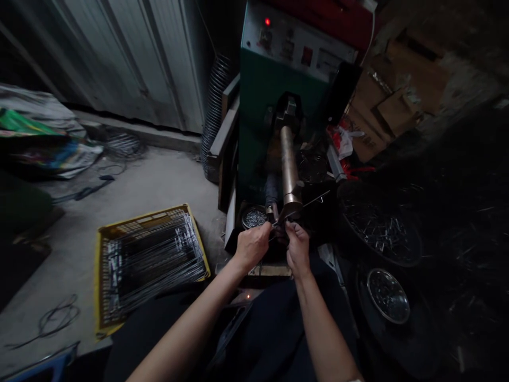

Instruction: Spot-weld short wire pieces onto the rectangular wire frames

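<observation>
Dark navy clothing [278, 323], plain where the light reaches it, covers the lap (its folds sink into shadow). The left hand [253, 245] and right hand [298, 248] are bare, and both slim, tapering forearms [191, 331] show uncovered.

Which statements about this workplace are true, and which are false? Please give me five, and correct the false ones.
1. The yellow basket is on the left side of the machine. True.
2. The small light on the machine's panel shines green. False: the light is red.
3. The left hand and the right hand are close together, near the lower end of the thick metal bar. True.
4. The yellow basket is empty. False: many thin metal rods lie in it.
5. The cardboard boxes are on the left side of the machine. False: the boxes are on its right side.
</observation>
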`<state>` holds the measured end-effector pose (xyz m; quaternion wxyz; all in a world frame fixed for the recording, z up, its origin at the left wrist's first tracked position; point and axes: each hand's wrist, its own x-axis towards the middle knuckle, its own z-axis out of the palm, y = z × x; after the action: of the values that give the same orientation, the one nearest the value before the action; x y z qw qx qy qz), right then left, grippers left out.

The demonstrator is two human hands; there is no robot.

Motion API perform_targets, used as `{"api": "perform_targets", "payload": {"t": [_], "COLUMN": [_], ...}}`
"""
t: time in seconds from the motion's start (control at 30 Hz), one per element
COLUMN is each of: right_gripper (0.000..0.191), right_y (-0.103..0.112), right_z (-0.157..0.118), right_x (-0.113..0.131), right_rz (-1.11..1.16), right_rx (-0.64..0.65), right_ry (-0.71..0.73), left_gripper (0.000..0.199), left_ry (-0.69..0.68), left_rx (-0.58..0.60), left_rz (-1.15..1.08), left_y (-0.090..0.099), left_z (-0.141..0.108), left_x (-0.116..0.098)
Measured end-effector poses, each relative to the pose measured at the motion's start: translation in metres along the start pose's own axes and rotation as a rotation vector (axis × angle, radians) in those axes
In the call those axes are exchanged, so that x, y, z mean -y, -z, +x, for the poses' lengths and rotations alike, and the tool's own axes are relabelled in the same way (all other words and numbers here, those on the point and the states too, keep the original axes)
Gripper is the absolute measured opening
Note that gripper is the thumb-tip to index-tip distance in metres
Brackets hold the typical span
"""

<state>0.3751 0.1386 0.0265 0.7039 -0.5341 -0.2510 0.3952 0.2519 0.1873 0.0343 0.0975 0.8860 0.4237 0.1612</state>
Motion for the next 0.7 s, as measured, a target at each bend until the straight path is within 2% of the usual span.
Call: {"api": "perform_targets", "payload": {"t": [0.17, 0.3, 0.37, 0.43, 0.5, 0.57, 0.63, 0.7], "right_gripper": [0.031, 0.028, 0.025, 0.019, 0.015, 0.015, 0.018, 0.022], "right_y": [0.004, 0.022, 0.032, 0.041, 0.050, 0.058, 0.064, 0.066], "right_z": [-0.008, -0.042, -0.072, -0.104, -0.136, -0.161, -0.177, -0.182], "right_x": [0.005, -0.001, -0.014, -0.033, -0.052, -0.066, -0.075, -0.078], "right_rz": [-0.025, -0.167, -0.292, -0.445, -0.585, -0.689, -0.755, -0.777], "right_rx": [-0.009, 0.046, 0.143, 0.307, 0.472, 0.595, 0.682, 0.734], "right_ry": [-0.093, -0.134, -0.160, -0.198, -0.251, -0.293, -0.314, -0.337], "left_gripper": [0.022, 0.024, 0.021, 0.018, 0.018, 0.017, 0.016, 0.019], "left_ry": [-0.063, -0.121, -0.162, -0.218, -0.264, -0.263, -0.186, -0.019], "left_rx": [0.025, 0.007, -0.015, -0.027, -0.025, -0.024, -0.050, -0.128], "left_rz": [-0.001, -0.014, -0.022, -0.031, -0.043, -0.057, -0.070, -0.079], "left_y": [0.001, 0.003, 0.003, 0.007, 0.014, 0.029, 0.049, 0.071], "left_z": [-0.002, -0.003, -0.009, -0.022, -0.045, -0.080, -0.123, -0.168], "left_x": [0.008, 0.010, 0.011, 0.018, 0.033, 0.059, 0.092, 0.129]}}
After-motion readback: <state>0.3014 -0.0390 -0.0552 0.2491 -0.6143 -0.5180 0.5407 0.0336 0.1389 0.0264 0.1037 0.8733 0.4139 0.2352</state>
